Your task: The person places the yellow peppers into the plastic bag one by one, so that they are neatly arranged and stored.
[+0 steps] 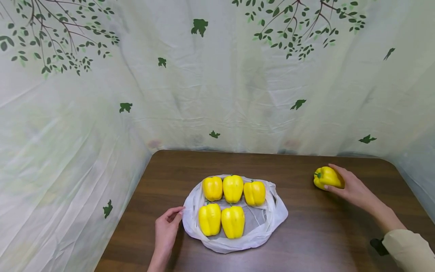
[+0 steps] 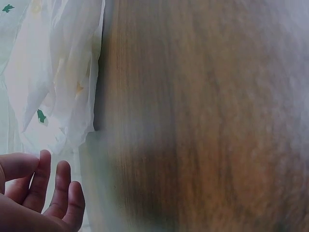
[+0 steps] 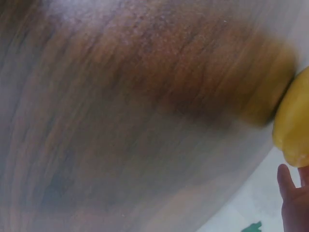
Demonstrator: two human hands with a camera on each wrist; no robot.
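Note:
A white plastic bag (image 1: 234, 245) lies spread on the table with its mouth rolled wide. Several yellow bell peppers (image 1: 233, 189) sit inside it in two rows. At the bag's left edge, my left hand (image 1: 166, 226) pinches the rim between thumb and forefinger; the left wrist view shows the other fingers (image 2: 63, 188) loosely bent beside the white plastic (image 2: 72, 72). Far to the right, my right hand (image 1: 353, 187) grips a single yellow bell pepper (image 1: 326, 177) lying on its side, stem to the left. Only part of that pepper (image 3: 294, 121) shows in the right wrist view.
The brown wooden table (image 1: 306, 234) has rounded back corners. A pale curtain (image 1: 224, 94) printed with leaves and branches hangs behind it and along the left side. A dark strap (image 1: 378, 246) shows at the right cuff.

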